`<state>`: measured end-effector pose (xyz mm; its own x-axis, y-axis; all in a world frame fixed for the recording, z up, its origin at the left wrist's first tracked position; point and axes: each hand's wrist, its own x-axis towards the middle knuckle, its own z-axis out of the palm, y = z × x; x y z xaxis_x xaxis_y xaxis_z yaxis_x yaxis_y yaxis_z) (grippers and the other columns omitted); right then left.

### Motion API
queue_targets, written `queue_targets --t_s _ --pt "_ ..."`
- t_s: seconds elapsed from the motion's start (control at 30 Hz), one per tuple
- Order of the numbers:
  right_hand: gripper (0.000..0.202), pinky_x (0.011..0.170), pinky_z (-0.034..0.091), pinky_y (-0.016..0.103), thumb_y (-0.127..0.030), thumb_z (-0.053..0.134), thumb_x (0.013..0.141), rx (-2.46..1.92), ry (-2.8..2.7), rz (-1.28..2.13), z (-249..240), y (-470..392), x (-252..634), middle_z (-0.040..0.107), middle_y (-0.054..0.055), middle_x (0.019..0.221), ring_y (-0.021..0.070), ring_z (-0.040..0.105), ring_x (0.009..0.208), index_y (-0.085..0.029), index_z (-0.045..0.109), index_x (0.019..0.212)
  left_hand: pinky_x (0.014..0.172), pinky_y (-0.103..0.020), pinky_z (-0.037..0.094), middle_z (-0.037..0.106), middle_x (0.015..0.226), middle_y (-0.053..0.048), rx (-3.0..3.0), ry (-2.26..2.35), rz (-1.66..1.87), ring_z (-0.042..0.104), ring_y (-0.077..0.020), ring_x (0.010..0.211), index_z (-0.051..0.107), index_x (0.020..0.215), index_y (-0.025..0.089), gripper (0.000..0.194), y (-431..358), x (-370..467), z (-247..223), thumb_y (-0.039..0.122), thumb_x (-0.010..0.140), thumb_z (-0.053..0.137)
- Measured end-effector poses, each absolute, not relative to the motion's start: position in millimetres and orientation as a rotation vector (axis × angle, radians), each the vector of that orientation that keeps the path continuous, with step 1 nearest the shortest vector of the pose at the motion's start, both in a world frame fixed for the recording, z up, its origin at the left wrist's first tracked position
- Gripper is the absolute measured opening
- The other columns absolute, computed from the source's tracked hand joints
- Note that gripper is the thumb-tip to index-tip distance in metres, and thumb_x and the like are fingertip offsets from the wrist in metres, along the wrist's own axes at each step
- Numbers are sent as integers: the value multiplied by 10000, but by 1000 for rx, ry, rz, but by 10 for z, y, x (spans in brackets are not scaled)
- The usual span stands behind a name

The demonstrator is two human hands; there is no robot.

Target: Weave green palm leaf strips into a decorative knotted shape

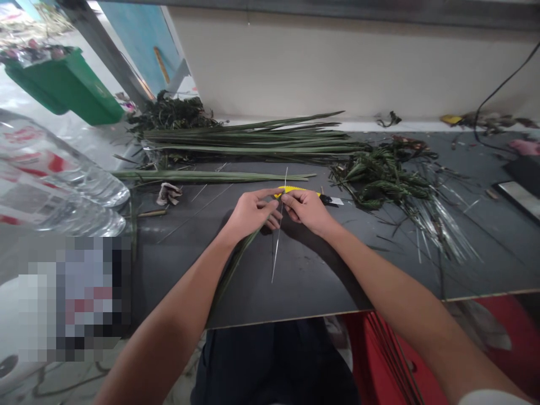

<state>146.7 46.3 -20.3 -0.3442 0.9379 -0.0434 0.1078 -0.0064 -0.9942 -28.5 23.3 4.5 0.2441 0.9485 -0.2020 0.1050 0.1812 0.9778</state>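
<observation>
Both of my hands meet over the middle of the dark table (pixel 177 292). My left hand (pixel 253 214) is closed around a long green leaf strip (pixel 234 264), which trails down toward the table's front edge; its index finger stretches toward the other hand. My right hand (pixel 307 210) pinches a thin, straight, pale wire (pixel 277 250) that stands out above and below the fingers. Whether leaf and wire touch is hidden by the fingers. Just behind the hands lies a yellow utility knife (pixel 304 192), its blade pointing right.
Long green leaves (pixel 253 138) lie stacked along the back. To the right sit braided leaf pieces (pixel 383 177) with a bundle of pale wires (pixel 447 225). Large clear bottles (pixel 63 163) stand at the left. A green bin (pixel 80 84) is beyond the table.
</observation>
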Motion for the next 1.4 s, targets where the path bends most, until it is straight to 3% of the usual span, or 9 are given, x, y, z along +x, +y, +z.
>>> queue_targets --t_s 0.23,0.43,0.57,0.7,0.8,1.03,1.23,1.4 --pt "496 410 214 252 -613 590 905 -1130 -1573 1342 -209 445 1447 411 -62 395 75 314 363 -221 491 618 543 -281 614 744 714 -69 1234 1193 819 704 -166 533 612 1416 119 495 242 -292 71 176 925 644" --pt "500 423 238 251 -623 568 919 -1110 -1597 1308 -215 441 1442 435 -57 418 78 340 372 -217 504 634 655 -288 639 777 888 -83 1346 1222 902 742 -175 749 723 1272 134 397 267 -305 -34 206 883 683" --pt "488 417 243 250 -630 575 909 -1099 -1604 1298 -246 447 1448 454 -54 443 83 372 372 -212 532 662 686 -298 639 784 959 -80 1533 1278 1013 720 -154 718 746 1237 150 380 265 -288 -89 234 869 702" --pt "498 433 261 246 -623 565 920 -1114 -1628 1271 -290 464 1457 444 -54 443 82 381 383 -209 527 646 734 -302 630 773 794 -65 1530 1271 961 724 -158 688 753 1210 111 354 279 -299 -51 195 874 684" --pt "490 440 270 245 -617 559 927 -1109 -1629 1280 -307 470 1463 476 -45 477 82 397 398 -206 540 661 685 -292 618 749 704 -55 1466 1262 892 710 -157 630 760 1177 89 328 297 -318 13 141 867 668" --pt "488 432 262 256 -620 600 896 -1121 -1597 1281 -269 450 1447 458 -47 457 90 382 393 -210 545 637 682 -317 597 745 712 -48 1331 1233 804 699 -160 628 767 1154 116 314 319 -363 82 99 864 647" --pt "500 424 269 247 -663 595 875 -1140 -1537 1312 -292 468 1432 459 -46 457 99 398 397 -215 548 659 882 -368 546 765 1021 -91 1870 1519 731 701 -228 889 788 1101 195 273 224 -420 212 216 832 746" --pt "430 439 318 245 -583 588 889 -1080 -1560 1379 -265 467 1448 514 -32 489 102 429 412 -207 561 682 829 -372 519 712 1060 -109 2205 1731 437 680 -258 888 722 1207 167 360 22 -345 336 229 853 740"
